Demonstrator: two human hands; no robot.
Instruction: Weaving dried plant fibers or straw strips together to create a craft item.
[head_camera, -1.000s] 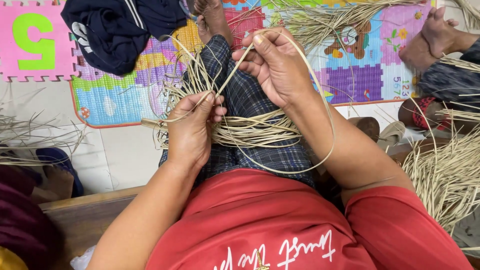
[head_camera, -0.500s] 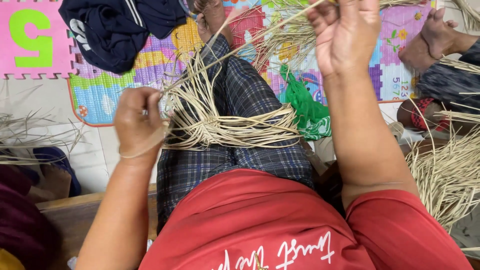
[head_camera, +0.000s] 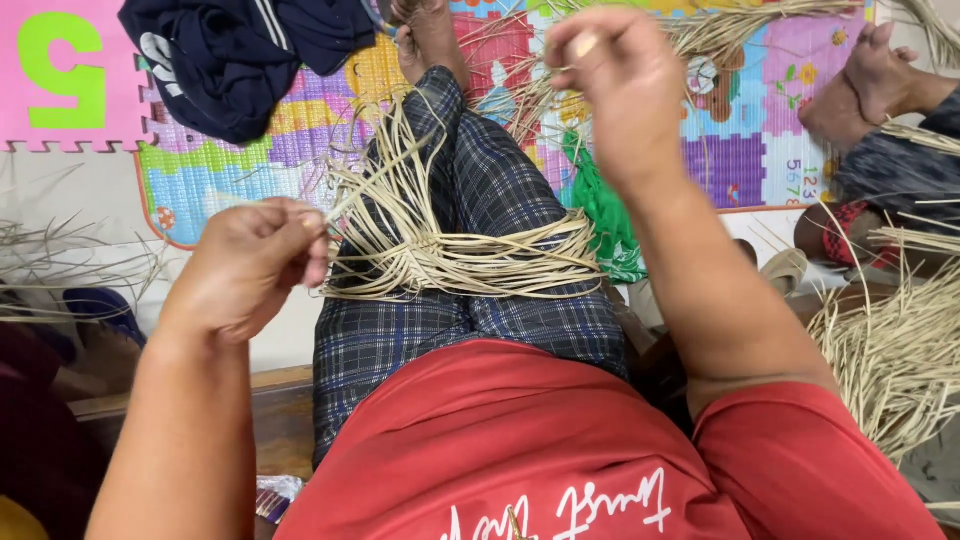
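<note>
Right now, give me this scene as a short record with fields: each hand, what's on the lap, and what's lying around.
left hand: pinching one thin pale straw strip
right hand: raised, pinching a pale strip end
lap: bundle of pale straw strips draped across the dark plaid-trousered leg
floor: colourful foam play mat, dark navy garment, green cloth
right side: heap of loose straw, another person's bare foot

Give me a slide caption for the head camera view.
Left hand and right hand pinch one pale straw strip over a pale straw bundle draped across the plaid-clad leg.
</note>
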